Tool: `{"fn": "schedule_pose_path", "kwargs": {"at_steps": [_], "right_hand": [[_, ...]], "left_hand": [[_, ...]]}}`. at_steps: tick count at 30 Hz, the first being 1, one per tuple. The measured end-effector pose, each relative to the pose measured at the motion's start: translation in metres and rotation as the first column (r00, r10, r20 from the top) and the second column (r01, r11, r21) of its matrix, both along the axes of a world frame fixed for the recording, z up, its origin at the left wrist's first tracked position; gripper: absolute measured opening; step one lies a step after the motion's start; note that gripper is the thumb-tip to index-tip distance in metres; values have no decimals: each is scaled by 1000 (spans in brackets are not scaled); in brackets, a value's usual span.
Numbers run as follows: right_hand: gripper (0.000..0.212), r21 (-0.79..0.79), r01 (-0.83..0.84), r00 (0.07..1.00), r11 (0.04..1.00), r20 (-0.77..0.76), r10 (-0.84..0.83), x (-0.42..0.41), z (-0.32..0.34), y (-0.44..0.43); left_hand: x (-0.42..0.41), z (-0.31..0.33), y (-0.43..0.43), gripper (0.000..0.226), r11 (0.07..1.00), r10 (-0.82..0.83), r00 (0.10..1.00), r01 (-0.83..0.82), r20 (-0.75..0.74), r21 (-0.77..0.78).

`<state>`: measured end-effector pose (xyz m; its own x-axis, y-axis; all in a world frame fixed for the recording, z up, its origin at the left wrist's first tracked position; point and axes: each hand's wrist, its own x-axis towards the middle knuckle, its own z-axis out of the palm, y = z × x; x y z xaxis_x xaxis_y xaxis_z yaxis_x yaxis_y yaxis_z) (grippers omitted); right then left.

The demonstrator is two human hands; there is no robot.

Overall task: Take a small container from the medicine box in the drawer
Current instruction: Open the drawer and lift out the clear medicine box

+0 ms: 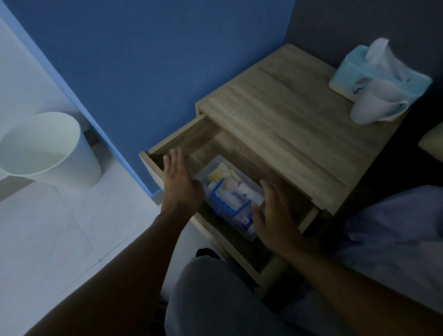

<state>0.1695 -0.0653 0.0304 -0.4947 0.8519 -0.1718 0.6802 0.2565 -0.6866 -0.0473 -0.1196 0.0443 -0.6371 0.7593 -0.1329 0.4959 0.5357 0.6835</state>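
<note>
The wooden drawer [181,141] of the bedside table stands pulled out. Inside lies a clear plastic medicine box [254,189] with a blue handle [227,200] across its lid; small packets and containers show through it. My left hand [180,183] hovers flat at the box's left end, fingers spread, over the drawer's front corner. My right hand [273,220] is at the box's near right end, fingers apart, the thumb close to the lid. Neither hand holds anything. The dim light hides which small containers are inside.
The table top [291,125] carries a blue tissue box [351,75] and a white cup [366,108] at the back right. A white waste bin [52,149] stands on the floor to the left. A blue wall panel [153,54] rises behind the drawer. Bedding [411,232] lies at right.
</note>
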Motion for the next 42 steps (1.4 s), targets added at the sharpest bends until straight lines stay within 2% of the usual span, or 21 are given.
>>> {"fn": "schedule_pose_path", "kwargs": {"at_steps": [2, 5, 7, 10, 11, 15, 21, 24, 27, 32, 36, 42], "right_hand": [[77, -92, 153, 987, 984, 71, -147, -9, -5, 1], [80, -186, 302, 950, 935, 136, -280, -14, -18, 6], [78, -243, 359, 931, 901, 159, -328, -16, -31, 10], [71, -256, 414, 904, 873, 231, -361, -22, -42, 15], [68, -244, 444, 887, 862, 253, -385, -25, -44, 16], [63, -219, 542, 835, 811, 251, -490, -34, -46, 12], [76, -203, 508, 861, 837, 76, -503, -21, -25, -5], [76, -227, 459, 874, 859, -59, -482, -14, -3, -6], [68, -230, 404, 864, 886, -222, -452, -9, 23, -2], [55, -177, 368, 811, 913, -419, -408, -8, 61, 16], [56, -217, 365, 759, 905, -495, -424, -13, 81, 46], [55, -193, 434, 709, 880, -530, -466, -25, 88, 103]], "left_hand": [[-1, -1, 13, 84, 992, -122, 991, 119, -57, -53], [3, -13, 31, 85, 954, -258, 955, 229, -145, -191], [4, -24, 40, 83, 928, -253, 966, 228, -51, -294], [6, -32, 49, 52, 896, -157, 986, 169, 63, -411], [6, -31, 50, 49, 902, -92, 991, 123, 95, -413], [6, -26, 55, 55, 931, 122, 958, -20, 260, -364], [-2, -4, 40, 41, 975, 160, 904, -81, 396, -208], [-5, 16, 32, 35, 986, 148, 914, -108, 378, -125], [-9, 43, 27, 39, 982, 186, 922, -162, 339, -98], [-15, 88, 32, 59, 974, 223, 971, -225, 90, 14], [-19, 113, 52, 56, 966, 227, 972, -232, 57, 114], [-26, 122, 109, 45, 978, 152, 987, -157, 47, 134]]}}
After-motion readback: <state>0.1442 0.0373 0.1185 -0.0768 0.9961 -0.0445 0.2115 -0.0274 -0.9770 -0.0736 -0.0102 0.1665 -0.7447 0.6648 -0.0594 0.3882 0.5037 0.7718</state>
